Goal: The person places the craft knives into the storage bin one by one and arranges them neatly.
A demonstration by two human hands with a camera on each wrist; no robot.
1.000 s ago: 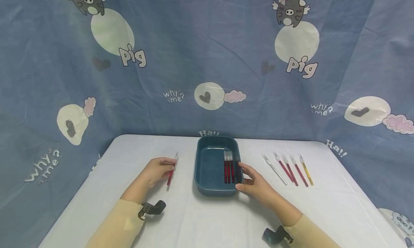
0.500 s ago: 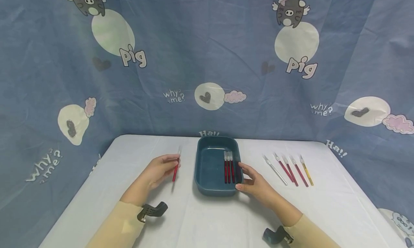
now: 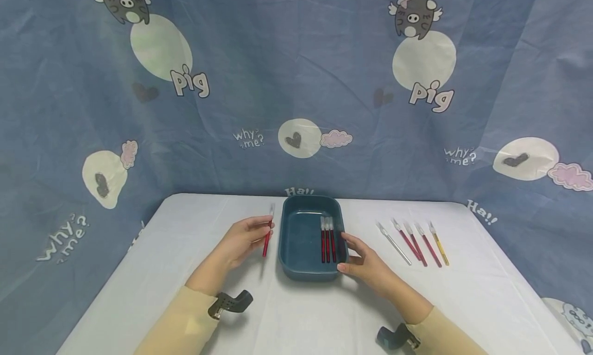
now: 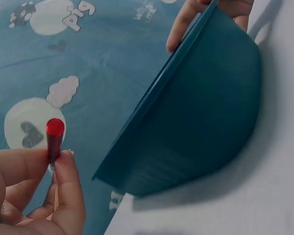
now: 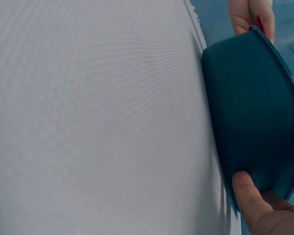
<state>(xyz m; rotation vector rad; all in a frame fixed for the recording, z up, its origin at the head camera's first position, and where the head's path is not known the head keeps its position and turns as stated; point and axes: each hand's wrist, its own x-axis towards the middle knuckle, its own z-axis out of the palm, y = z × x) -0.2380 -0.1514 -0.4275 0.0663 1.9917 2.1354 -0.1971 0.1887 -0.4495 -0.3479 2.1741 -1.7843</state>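
My left hand (image 3: 243,240) pinches a red craft knife (image 3: 267,239) with a clear cap between thumb and fingertips, just left of the blue-green plastic tray (image 3: 296,270). In the left wrist view the knife's red butt end (image 4: 55,128) points toward the camera. Three red craft knives (image 3: 328,244) lie side by side, caps away from me, along the tray's right side. My right hand (image 3: 368,265) holds the tray by its right near corner, thumb on the outer wall and fingers at the rim. The right wrist view shows a finger (image 5: 250,193) against that wall.
Right of the tray, several capped craft knives lie on the white table (image 3: 306,319): a silver one (image 3: 395,244), red ones (image 3: 429,247) and a yellow one (image 3: 439,244). A blue printed cloth (image 3: 231,87) hangs behind the table. Dark wrist mounts (image 3: 231,302) project from both sleeves.
My left hand has lifted the red craft knife off the table and carried it right, up beside the tray. The right hand and the tray have stayed in place.
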